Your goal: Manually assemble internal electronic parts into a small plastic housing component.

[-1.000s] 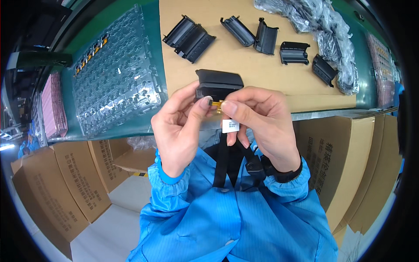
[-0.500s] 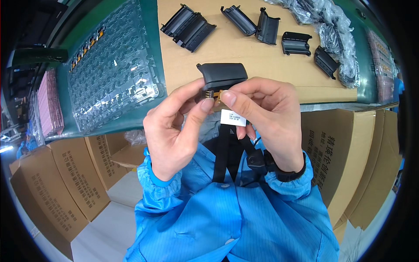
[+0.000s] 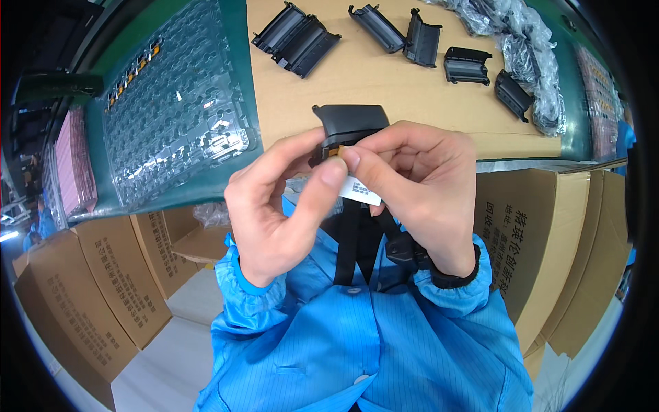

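My left hand (image 3: 278, 206) and my right hand (image 3: 419, 185) meet close to my chest around a small black plastic housing (image 3: 350, 122). Both thumbs and forefingers pinch at its lower edge, where a small amber piece (image 3: 338, 150) shows. A white label (image 3: 360, 189) hangs under my right fingers. The rest of the housing's underside is hidden by my fingers. Both arms wear blue sleeves.
Several more black housings (image 3: 295, 36) lie on the tan board (image 3: 384, 82) on the green bench. A clear blister tray (image 3: 175, 110) sits to the left, crumpled plastic bags (image 3: 528, 48) to the right. Cardboard boxes (image 3: 103, 288) stand below the bench on both sides.
The housing and both hands have drawn lower and nearer to my chest. My fingers have shifted slightly on its lower edge, still pinching it.
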A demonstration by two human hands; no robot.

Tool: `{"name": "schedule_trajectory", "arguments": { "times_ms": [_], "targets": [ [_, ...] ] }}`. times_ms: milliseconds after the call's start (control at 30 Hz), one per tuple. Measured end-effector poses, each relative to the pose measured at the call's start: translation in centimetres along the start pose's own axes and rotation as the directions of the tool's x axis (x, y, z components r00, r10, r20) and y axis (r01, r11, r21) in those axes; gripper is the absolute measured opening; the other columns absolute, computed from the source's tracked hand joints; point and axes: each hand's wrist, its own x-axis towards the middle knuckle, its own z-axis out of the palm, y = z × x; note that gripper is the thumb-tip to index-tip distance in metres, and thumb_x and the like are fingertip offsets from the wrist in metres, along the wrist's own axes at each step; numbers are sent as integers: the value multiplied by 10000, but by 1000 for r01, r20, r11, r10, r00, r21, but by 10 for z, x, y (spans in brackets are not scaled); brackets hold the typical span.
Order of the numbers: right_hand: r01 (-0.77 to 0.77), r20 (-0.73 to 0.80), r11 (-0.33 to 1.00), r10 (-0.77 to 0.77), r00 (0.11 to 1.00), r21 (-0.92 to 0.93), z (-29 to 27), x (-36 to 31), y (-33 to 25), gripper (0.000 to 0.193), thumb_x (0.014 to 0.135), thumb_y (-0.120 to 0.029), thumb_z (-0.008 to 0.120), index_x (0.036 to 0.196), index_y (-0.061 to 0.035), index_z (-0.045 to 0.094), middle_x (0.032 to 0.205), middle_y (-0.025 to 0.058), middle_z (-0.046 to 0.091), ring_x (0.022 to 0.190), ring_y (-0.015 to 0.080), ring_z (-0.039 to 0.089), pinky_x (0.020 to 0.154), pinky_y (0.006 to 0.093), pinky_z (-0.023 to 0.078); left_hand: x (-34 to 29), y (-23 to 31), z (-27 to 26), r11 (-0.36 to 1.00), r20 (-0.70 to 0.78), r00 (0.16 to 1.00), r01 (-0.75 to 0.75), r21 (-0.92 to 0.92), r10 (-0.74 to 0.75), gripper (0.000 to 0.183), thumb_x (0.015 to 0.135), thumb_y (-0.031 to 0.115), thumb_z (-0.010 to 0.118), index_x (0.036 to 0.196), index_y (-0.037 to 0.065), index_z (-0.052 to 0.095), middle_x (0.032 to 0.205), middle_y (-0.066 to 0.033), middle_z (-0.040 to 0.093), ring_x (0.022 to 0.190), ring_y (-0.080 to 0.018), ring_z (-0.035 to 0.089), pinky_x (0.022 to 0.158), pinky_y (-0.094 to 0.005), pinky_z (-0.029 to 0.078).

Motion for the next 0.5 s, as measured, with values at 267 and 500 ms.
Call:
{"name": "schedule_trajectory", "arguments": {
  "times_ms": [267,500],
  "targets": [
    [312,-119,840,-401,908,-444,-6,-2,13,273,830,-67,779,1056,29,658,905,82,702,816,116,651,707,244,506,-4,9,-1,970,-234,951,161,-181,-201,281,937,35,640,1193,-78,625,817,-133,704,542,-130,636,452,-216,465],
    [204,29,975,-208,978,91,13,7,27,255,832,-74,778,1046,14,671,934,72,720,861,127,667,759,266,538,-8,12,6,930,-222,942,174,-323,-253,287,939,43,626,1200,-78,626,853,-136,710,503,-137,625,419,-219,437]
  ]
}}
